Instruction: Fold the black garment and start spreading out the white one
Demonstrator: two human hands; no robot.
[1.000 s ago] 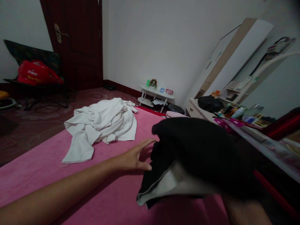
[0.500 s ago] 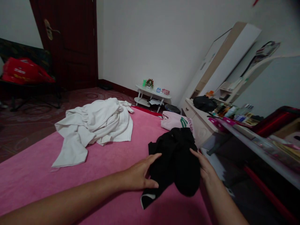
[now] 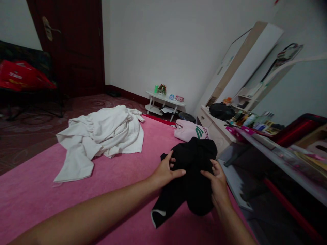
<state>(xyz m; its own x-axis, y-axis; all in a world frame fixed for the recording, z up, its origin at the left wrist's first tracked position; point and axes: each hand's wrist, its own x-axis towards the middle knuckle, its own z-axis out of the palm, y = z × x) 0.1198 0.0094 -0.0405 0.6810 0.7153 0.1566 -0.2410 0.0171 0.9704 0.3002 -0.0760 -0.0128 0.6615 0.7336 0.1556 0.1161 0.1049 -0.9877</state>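
Observation:
A bunched black garment (image 3: 196, 190) lies on the pink bed cover (image 3: 122, 177) in front of me; one end, with a white edge, points toward me. Its exact kind does not show. My left hand (image 3: 167, 172) grips its left side, thumb on top and fingers curled into the cloth. On the right side my right hand (image 3: 218, 180) pinches the fabric between thumb and fingers. Just beyond lies a folded pale pink garment (image 3: 185, 131) with green and dark print, close to the black cloth. A crumpled white garment (image 3: 107, 131) rests farther left on the bed.
Along the right edge of the bed stand a pale dresser (image 3: 221, 136) and a cluttered glass-topped desk (image 3: 270, 149). A small white table (image 3: 166, 98) is by the far wall. At left, a red bag (image 3: 24, 76) sits on a chair near the dark door (image 3: 74, 51).
Both hands have moved inward over the black garment, and their thumbs are closer together. The cloth's far part has become more bunched. The view has shifted slightly.

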